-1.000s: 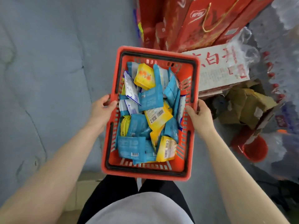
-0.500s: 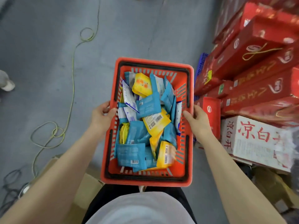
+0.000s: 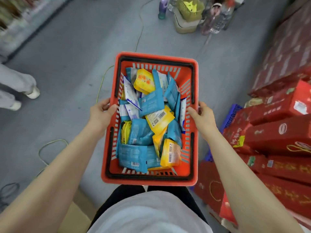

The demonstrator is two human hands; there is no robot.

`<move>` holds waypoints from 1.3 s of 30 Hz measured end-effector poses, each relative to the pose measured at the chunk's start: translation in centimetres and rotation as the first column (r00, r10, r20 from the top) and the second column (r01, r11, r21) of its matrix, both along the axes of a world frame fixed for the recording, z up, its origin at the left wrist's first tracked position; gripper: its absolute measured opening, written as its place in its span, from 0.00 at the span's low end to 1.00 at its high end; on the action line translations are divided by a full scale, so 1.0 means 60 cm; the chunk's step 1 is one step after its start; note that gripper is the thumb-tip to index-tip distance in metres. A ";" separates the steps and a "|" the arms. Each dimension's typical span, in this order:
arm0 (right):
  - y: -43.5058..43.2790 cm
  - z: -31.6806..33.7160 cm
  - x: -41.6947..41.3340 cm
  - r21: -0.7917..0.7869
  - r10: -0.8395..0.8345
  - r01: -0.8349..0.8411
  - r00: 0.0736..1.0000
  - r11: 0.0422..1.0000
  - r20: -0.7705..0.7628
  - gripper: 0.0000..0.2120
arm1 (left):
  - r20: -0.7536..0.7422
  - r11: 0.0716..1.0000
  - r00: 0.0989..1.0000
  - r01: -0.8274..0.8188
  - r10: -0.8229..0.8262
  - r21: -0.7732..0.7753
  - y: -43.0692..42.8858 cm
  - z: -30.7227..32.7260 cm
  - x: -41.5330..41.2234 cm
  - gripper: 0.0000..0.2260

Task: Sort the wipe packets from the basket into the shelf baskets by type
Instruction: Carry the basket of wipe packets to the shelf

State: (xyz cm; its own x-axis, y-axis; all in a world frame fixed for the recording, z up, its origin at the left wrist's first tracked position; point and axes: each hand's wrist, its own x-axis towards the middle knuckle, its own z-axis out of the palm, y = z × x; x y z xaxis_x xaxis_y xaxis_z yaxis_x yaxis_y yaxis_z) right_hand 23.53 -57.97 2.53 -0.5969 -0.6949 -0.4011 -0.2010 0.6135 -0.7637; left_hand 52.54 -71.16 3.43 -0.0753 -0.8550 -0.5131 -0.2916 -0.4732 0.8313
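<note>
I carry a red plastic shopping basket [image 3: 156,56] in front of my waist, above the grey floor. My left hand [image 3: 101,113] grips its left rim, thumb inside the wall. My right hand [image 3: 201,116] grips the right rim the same way. Inside lies a loose heap of wipe packets: several blue packets [image 3: 152,103], several yellow packets [image 3: 159,120], and white-and-blue packets [image 3: 132,102] near the left wall. No shelf baskets are in sight.
Stacked red gift boxes [image 3: 277,132] fill the right side, over a blue crate [image 3: 233,113]. Another person's legs and shoes [image 3: 16,86] stand at the left. A green cable [image 3: 101,84] trails across the floor. Bottles [image 3: 213,17] and a yellow-green basket [image 3: 189,5] stand at the far top. A cardboard box [image 3: 75,214] sits by my left leg.
I have turned left with the basket: the red boxes slid to the right edge, and open floor, bottles and another person's legs came into view. Both hands kept their grip.
</note>
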 end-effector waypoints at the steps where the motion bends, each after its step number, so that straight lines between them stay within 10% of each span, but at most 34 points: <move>1: -0.044 0.001 -0.016 0.001 0.020 -0.020 1.000 1.000 0.002 0.10 | 0.008 1.000 1.000 -0.012 0.012 -0.002 -0.033 -0.001 -0.011 0.11; 39: -1.773 0.062 -0.353 -0.051 0.167 -0.165 0.986 0.985 0.019 0.16 | 0.012 0.982 0.983 -0.180 0.181 -0.050 -1.644 0.084 -0.328 0.11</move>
